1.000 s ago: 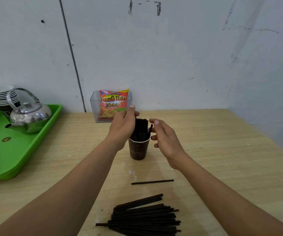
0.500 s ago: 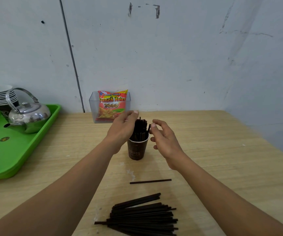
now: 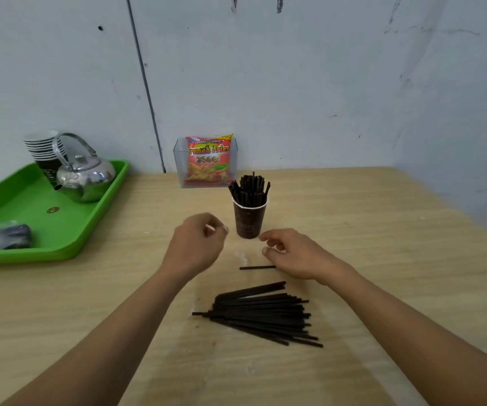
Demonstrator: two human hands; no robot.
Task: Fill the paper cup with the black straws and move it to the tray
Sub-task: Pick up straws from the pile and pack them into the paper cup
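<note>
Brown paper cup [image 3: 249,219]: position unchanged on the pale wooden surface [image 3: 353,230], well apart from the green plastic tray [image 3: 101,206]. Half a second ago both hands flanked the straws at its rim. Now the left grip [image 3: 195,247] and right grip [image 3: 298,256] are drawn back toward the person, low in front of the cup and touching neither it nor its load.

Cup upright, packed with standing black straws [image 3: 249,189], tops fanning above the white rim. Tray holds a shiny metal kettle [image 3: 85,177], a stack of paper cups [image 3: 43,148] behind it and a blurred wrapped bundle [image 3: 2,237] at the near corner. Clear plastic box [image 3: 179,171] by the wall holds a red-and-yellow snack packet [image 3: 208,159]. Loose pile of black straws [image 3: 262,312] lies nearest the person, with a single black straw [image 3: 255,267] between pile and cup.

Left grip: knuckles up, fingers loosely curled, motion-blurred, nothing seen in it. Right grip: palm down, fingers loosely curled, holding nothing. It covers the single straw's right end; contact cannot be told.
</note>
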